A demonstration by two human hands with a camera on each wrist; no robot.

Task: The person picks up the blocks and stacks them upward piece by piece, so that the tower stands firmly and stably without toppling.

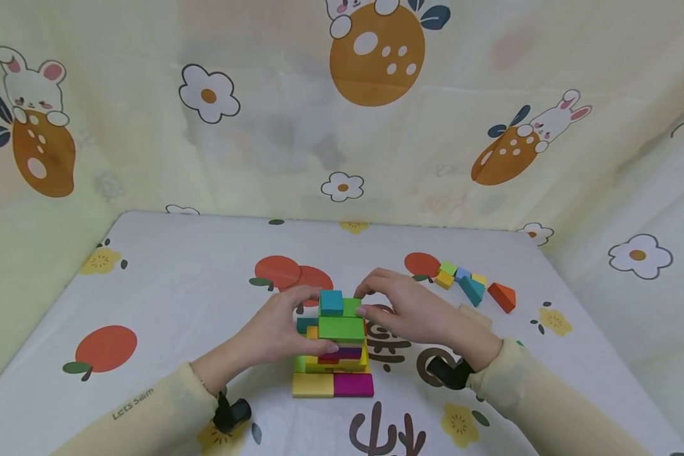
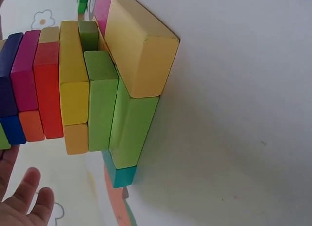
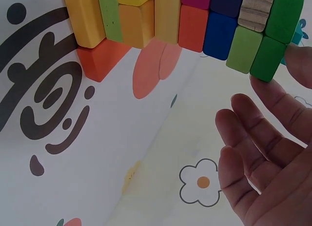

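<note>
A block stack (image 1: 335, 345) at the middle of the surface (image 1: 165, 297) is steadied by two hands.

The left hand (image 1: 276, 332) is laid flat against its left side; the right hand (image 1: 410, 310) touches the top green block (image 1: 350, 308) with nearly straight fingertips, nothing being gripped. The stack's back is hidden. Spare blocks (image 1: 473, 288) lie well apart.

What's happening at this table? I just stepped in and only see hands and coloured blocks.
A person is handling a stack of coloured wooden blocks on the patterned table cover. The left hand touches the stack's left side; the right hand touches the green blocks near the top, beside the teal cube at the very top. A few spare blocks, including an orange wedge, lie apart to the right.
</note>
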